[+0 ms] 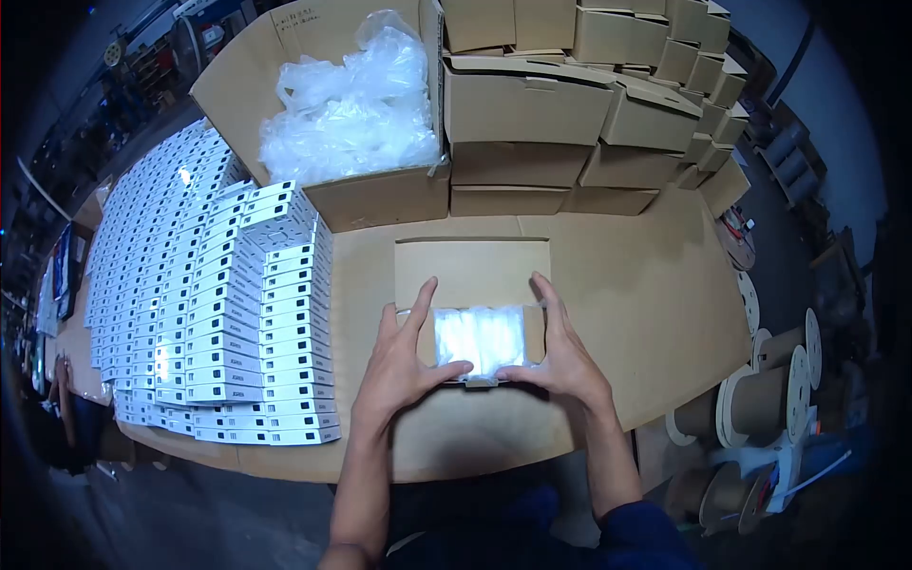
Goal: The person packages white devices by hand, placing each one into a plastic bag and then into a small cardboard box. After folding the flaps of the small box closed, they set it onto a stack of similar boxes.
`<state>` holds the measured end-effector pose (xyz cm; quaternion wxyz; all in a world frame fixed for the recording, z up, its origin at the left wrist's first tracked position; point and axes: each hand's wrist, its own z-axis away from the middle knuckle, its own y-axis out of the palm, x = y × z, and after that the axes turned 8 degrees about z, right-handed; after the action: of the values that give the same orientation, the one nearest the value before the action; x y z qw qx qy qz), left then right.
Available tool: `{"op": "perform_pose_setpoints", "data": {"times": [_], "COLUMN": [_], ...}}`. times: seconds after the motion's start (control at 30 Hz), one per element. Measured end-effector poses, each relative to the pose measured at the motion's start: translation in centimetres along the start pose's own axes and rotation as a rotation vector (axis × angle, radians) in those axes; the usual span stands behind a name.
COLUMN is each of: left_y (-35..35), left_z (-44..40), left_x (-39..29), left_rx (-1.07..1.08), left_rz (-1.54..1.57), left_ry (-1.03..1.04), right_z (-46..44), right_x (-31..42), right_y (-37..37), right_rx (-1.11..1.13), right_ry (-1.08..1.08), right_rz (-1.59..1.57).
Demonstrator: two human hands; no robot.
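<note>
A small brown cardboard box [472,271] stands on the table in front of me with its lid flap up at the back. Inside it lie white items in clear plastic wrap [480,337], shiny under the light. My left hand [394,370] grips the box's left side, its thumb over the front edge against the wrapped items and its index finger stretched toward the back. On the other side my right hand [568,369] mirrors it, thumb at the front edge, index finger raised along the right side. The other fingers are partly hidden by the box.
Stacks of white printed boxes [223,332] crowd the table's left side. Behind stands a large carton [380,199] filled with clear plastic bags [351,114]. Brown boxes [527,104] are piled at the back right. Cable spools [760,404] stand beyond the table's right edge.
</note>
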<state>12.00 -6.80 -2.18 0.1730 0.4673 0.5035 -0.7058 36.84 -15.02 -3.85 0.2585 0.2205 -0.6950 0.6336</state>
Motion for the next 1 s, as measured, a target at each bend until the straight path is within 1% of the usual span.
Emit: {"op": "perform_pose_setpoints", "data": {"times": [0.1, 0.2, 0.23, 0.33, 0.37, 0.47, 0.57, 0.67, 0.7, 0.73, 0.8, 0.83, 0.87, 0.9, 1.0], "left_y": [0.4, 1.3, 1.3, 1.6, 1.7, 2.3, 2.9, 4.5, 4.7, 4.9, 4.9, 4.6, 4.6, 4.5, 3.7], "left_z": [-0.2, -0.2, -0.2, -0.1, -0.1, 0.4, 0.7, 0.2, 0.1, -0.1, 0.2, 0.4, 0.7, 1.0, 1.7], "left_x": [0.0, 0.7, 0.6, 0.8, 0.8, 0.7, 2.2, 5.7, 5.2, 6.0, 6.8, 6.9, 7.0, 6.8, 7.1], "left_rx": [-0.024, -0.13, -0.109, -0.184, -0.19, -0.323, -0.413, -0.384, -0.378, -0.397, -0.41, -0.402, -0.388, -0.374, -0.294], "left_rz": [0.057, 0.034, 0.055, 0.083, 0.139, 0.165, 0.355, 0.711, 0.881, 0.912, 0.838, 0.825, 0.818, 0.812, 0.716], "left_ry": [-0.034, 0.046, 0.022, 0.092, 0.101, 0.157, 0.234, 0.302, 0.33, 0.389, 0.468, 0.452, 0.436, 0.416, 0.461], "right_z": [-0.1, -0.2, -0.2, -0.1, 0.0, 0.3, 0.8, 0.7, 0.6, 0.8, 0.9, 1.0, 1.6, 2.4, 5.1], "right_x": [1.2, 1.8, 2.2, 2.6, 2.8, 3.5, 4.2, 3.4, 3.4, 3.5, 1.6, 1.0, 0.5, 0.1, -0.4], "right_y": [-0.7, -0.1, 0.1, 1.7, 1.8, 2.3, 2.3, 3.1, 2.9, 2.9, 3.7, 3.9, 4.1, 4.5, 7.3], "right_rx": [0.08, 0.068, 0.059, -0.128, -0.145, -0.288, -0.285, -0.362, -0.33, -0.328, -0.304, -0.304, -0.333, -0.388, -0.598], "right_ry": [0.052, 0.085, 0.122, 0.144, 0.166, 0.201, 0.308, 0.242, 0.3, 0.302, 0.218, 0.195, 0.218, 0.229, 0.22], "right_rz": [0.125, 0.202, 0.212, 0.176, 0.195, 0.069, -0.027, 0.025, -0.042, -0.084, -0.187, -0.239, -0.284, -0.331, -0.489]}}
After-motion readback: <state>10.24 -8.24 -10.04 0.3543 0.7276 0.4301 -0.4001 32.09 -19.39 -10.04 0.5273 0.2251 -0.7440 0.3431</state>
